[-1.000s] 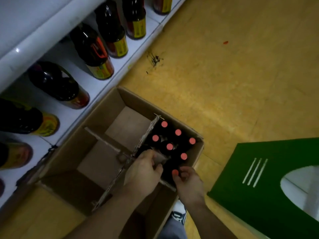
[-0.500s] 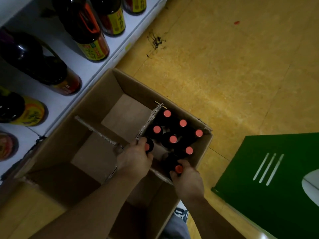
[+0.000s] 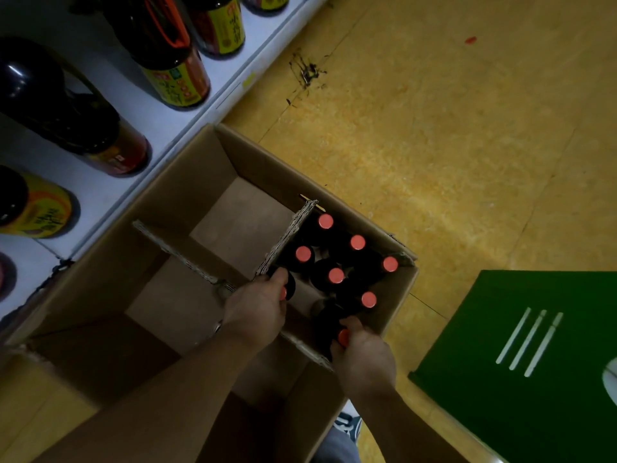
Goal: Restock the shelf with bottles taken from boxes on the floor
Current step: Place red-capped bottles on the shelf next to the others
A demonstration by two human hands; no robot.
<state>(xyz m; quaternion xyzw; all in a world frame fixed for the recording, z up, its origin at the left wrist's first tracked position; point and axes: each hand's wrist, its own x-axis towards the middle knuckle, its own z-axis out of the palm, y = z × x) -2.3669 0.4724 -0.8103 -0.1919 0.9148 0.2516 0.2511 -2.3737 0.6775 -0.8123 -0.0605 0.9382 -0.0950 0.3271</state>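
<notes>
head view: at upper left we see the white shelf [image 3: 100, 198] lined with big dark bottles [image 3: 66, 105]. the cardboard box [image 3: 273, 162] sits just below at centre, probably for a short reach. its right compartment holds red-capped bottles [image 3: 335, 275]. our left hand [image 3: 257, 315] curls round one neck and our right hand [image 3: 364, 359] round another, likely to lift both.

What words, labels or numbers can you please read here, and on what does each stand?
Yellow labels on the dark shelf bottles: printed characters, too blurred to read.
Green box with three white stripes: no words.
Brown cardboard box: no print visible.
Red-capped dark bottles: no labels in view.
</notes>
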